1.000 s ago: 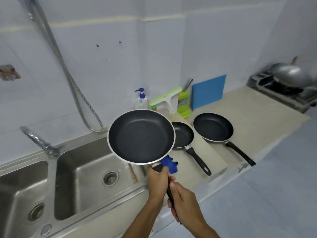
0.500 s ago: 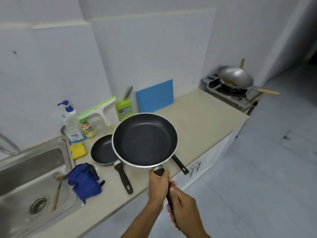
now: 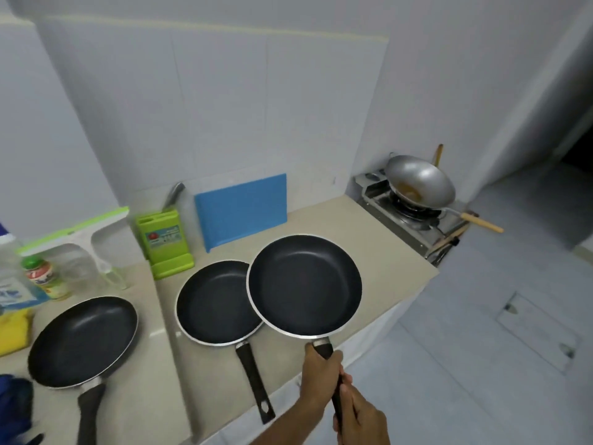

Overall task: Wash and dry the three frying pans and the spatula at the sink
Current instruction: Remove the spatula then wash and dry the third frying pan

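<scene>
I hold a black non-stick frying pan (image 3: 305, 284) by its black handle, level above the beige counter (image 3: 378, 252). My left hand (image 3: 319, 377) grips the handle close to the pan, and my right hand (image 3: 361, 419) grips its end. Its rim overlaps a second frying pan (image 3: 215, 303) that rests on the counter to its left. A third frying pan (image 3: 81, 342) lies further left. The sink and the spatula are out of view.
A blue cloth (image 3: 14, 403) sits at the left edge by a yellow sponge (image 3: 12, 330). Along the wall stand a soap bottle (image 3: 12, 281), a squeegee (image 3: 83, 239), a green knife block (image 3: 163, 242) and a blue cutting board (image 3: 240, 210). A wok (image 3: 420, 181) sits on the stove at the right.
The view has swung right, away from the sink. The pan in my hands has moved right, past the two pans resting on the counter, and lower toward it.
</scene>
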